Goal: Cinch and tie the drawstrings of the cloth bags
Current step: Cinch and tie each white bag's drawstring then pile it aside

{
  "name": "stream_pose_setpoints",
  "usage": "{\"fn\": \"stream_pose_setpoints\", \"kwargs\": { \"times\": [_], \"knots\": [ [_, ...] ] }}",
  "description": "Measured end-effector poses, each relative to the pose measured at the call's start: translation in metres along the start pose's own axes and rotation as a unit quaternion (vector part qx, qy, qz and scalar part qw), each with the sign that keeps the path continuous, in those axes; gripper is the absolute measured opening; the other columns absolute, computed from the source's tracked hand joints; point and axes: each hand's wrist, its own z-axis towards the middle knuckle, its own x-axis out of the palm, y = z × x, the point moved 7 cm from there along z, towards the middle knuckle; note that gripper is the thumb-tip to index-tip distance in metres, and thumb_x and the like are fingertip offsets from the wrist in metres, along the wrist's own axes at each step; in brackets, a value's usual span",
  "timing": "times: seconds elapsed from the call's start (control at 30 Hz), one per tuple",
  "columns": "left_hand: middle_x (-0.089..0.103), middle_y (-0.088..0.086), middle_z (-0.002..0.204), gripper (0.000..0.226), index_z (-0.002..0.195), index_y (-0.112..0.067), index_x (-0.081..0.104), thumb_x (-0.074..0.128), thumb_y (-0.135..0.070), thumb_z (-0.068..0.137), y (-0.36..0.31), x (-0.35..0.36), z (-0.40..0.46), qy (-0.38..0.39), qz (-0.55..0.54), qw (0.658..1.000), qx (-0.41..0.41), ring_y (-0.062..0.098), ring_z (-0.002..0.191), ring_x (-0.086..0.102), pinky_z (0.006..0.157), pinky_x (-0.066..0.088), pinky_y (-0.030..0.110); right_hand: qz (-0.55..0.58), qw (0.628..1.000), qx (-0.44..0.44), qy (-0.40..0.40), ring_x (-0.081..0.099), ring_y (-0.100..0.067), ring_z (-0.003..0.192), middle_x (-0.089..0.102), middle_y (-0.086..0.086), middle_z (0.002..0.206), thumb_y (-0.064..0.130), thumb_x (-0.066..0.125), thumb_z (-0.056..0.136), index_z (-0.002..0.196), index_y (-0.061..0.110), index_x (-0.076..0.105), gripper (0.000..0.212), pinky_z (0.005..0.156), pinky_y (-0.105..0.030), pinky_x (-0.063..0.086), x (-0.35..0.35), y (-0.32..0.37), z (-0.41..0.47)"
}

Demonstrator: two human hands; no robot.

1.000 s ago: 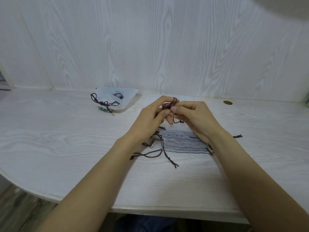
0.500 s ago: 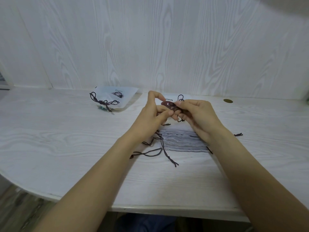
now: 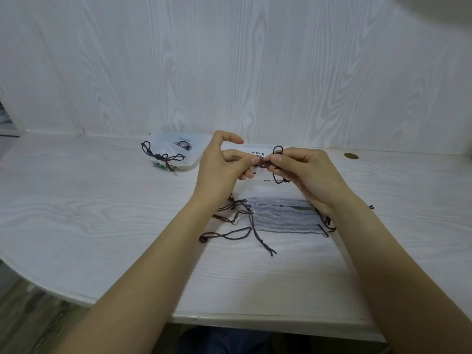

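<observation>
surroundings: a white wood-grain table [image 3: 102,226] with a rounded near edge, backed by a wall [image 3: 229,60] of the same pale grain; a small brass-coloured disc [image 3: 351,156] is set in the tabletop to the right of the stack, near the wall.
in the way: both forearms cross over the near table and hide the stack's right edge and part of its cords.
stack: a flat pile of white cloth bags [image 3: 281,215], layered edges showing as grey bands, printed lettering on the top one, lying in front of the person.
loose cords: thin dark brown drawstrings [image 3: 242,221] trail in curls off the stack's left side.
finished bag: a tied bag [image 3: 173,154], puckered at its neck with a dark bow, sits to the left of the stack, nearer the wall.
left hand [image 3: 219,172]: above the stack's far end; thumb and middle fingers pinch the dark cord [image 3: 263,163], index finger raised and curved.
right hand [image 3: 304,172]: just beside the left, fingertips pinching the same cord, a small loop rising above them.
</observation>
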Motion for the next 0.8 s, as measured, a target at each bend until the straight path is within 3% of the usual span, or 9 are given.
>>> {"fn": "stream_pose_setpoints", "kwargs": {
  "times": [0.17, 0.3, 0.4, 0.5, 0.63, 0.8],
  "knots": [
    [0.072, 0.004, 0.073, 0.032, 0.091, -0.018, 0.046, 0.072, -0.005, 0.078, 0.0, -0.001, -0.001, -0.013, 0.018, 1.0, 0.013, 0.011, 0.05, 0.06, 0.054, 0.047, 0.019, -0.236, 0.964, -0.114, -0.052, 0.064, -0.004, 0.07, 0.07, 0.004, 0.076, 0.008, 0.073, 0.076, 0.083, 0.015, 0.074, 0.01, 0.067, -0.015, 0.048, 0.0, 0.012, -0.001],
    [0.07, 0.01, 0.073, 0.03, 0.086, -0.018, 0.046, 0.071, -0.005, 0.079, -0.002, 0.001, -0.001, -0.015, 0.026, 0.999, 0.029, 0.01, 0.05, 0.06, 0.054, 0.049, 0.021, -0.338, 0.91, -0.218, -0.105, 0.064, -0.012, 0.069, 0.067, -0.003, 0.075, 0.009, 0.075, 0.076, 0.081, 0.016, 0.074, 0.009, 0.068, -0.026, 0.053, 0.004, 0.018, -0.005],
    [0.067, 0.002, 0.069, 0.026, 0.086, -0.02, 0.048, 0.07, -0.007, 0.081, -0.003, 0.005, -0.002, -0.003, 0.055, 0.997, 0.045, 0.007, 0.051, 0.06, 0.053, 0.046, 0.017, -0.414, 0.856, -0.278, -0.138, 0.06, -0.016, 0.063, 0.064, -0.006, 0.071, 0.01, 0.072, 0.076, 0.078, 0.011, 0.073, 0.003, 0.061, -0.034, 0.052, 0.005, 0.023, -0.006],
    [0.064, -0.006, 0.066, 0.018, 0.088, -0.018, 0.053, 0.067, -0.009, 0.084, -0.003, 0.008, -0.003, 0.018, 0.084, 0.995, 0.056, 0.005, 0.053, 0.058, 0.057, 0.046, 0.015, -0.461, 0.819, -0.308, -0.149, 0.057, -0.021, 0.058, 0.058, -0.007, 0.069, 0.004, 0.066, 0.075, 0.073, 0.006, 0.068, 0.003, 0.053, -0.042, 0.05, 0.009, 0.023, -0.007],
    [0.061, -0.01, 0.065, 0.006, 0.096, -0.017, 0.06, 0.059, -0.015, 0.091, 0.001, 0.014, -0.002, 0.05, 0.093, 0.993, 0.05, 0.004, 0.058, 0.054, 0.063, 0.046, 0.021, -0.493, 0.781, -0.343, -0.172, 0.05, -0.023, 0.057, 0.049, -0.009, 0.071, 0.001, 0.059, 0.074, 0.069, 0.003, 0.054, 0.007, 0.046, -0.041, 0.045, 0.019, 0.024, -0.009],
    [0.057, 0.01, 0.073, 0.025, 0.103, -0.021, 0.066, 0.042, -0.014, 0.098, 0.007, 0.016, 0.001, 0.087, 0.088, 0.992, 0.027, 0.007, 0.058, 0.045, 0.062, 0.036, 0.026, -0.464, 0.786, -0.366, -0.182, 0.051, -0.022, 0.058, 0.05, -0.011, 0.073, -0.003, 0.061, 0.074, 0.07, 0.002, 0.054, 0.009, 0.048, -0.041, 0.048, 0.02, 0.023, -0.011]
  ]
}}
